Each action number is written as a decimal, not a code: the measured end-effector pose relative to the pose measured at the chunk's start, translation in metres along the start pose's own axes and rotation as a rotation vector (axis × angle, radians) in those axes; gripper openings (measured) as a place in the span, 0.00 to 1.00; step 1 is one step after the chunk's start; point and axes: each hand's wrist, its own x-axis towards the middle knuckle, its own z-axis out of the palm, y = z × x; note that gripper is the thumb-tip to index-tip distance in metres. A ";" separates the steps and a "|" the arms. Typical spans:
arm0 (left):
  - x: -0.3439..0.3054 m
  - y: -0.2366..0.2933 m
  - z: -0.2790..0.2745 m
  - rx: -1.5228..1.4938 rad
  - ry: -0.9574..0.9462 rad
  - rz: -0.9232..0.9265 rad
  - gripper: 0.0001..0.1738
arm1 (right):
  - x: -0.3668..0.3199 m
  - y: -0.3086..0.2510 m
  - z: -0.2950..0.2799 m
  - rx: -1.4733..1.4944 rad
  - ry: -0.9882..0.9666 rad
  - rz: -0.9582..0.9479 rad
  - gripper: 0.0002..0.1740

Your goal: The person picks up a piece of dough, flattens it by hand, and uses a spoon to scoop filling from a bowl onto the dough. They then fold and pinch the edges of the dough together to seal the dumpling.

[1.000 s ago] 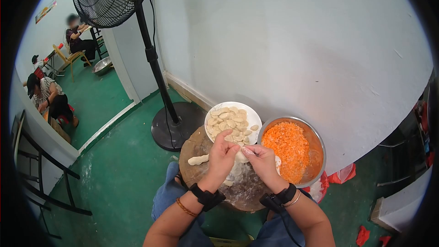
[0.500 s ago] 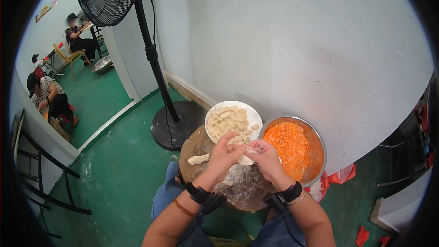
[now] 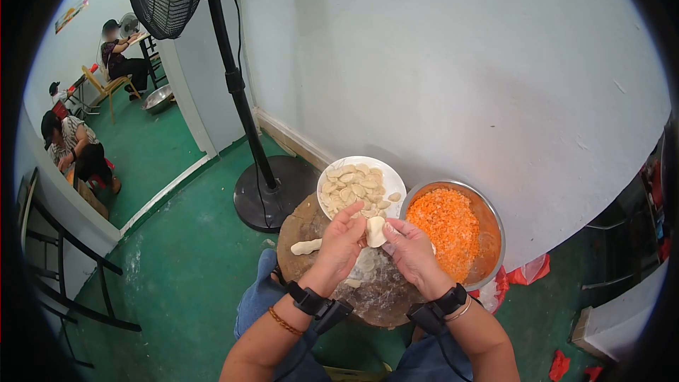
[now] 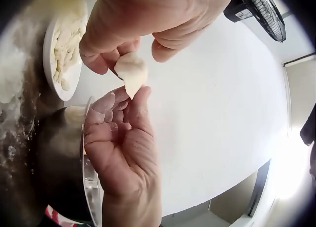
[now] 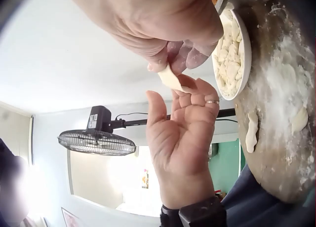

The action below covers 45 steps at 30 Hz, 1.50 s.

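So the dough piece is up in the air over the floury round wooden surface, right between the two hands. Right hand has it pinched by one edge, thumb against fingers. Left hand is looser: its thumb sticks up well apart from the dough, fingers bent a bit and sitting under or behind the other edge, so no real pinch on that side. There's a ring on one of its fingers too.

Just past the hands is a white plate loaded with pale folded dumplings, and right beside it a metal bowl with a big heap of orange filling. A lumpy strip of dough lies on the wood to the left. Black standing fan beyond that, near the wall.
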 end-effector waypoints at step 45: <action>-0.001 -0.020 -0.006 0.339 -0.014 0.218 0.21 | 0.002 0.003 -0.007 -0.423 -0.094 -0.244 0.10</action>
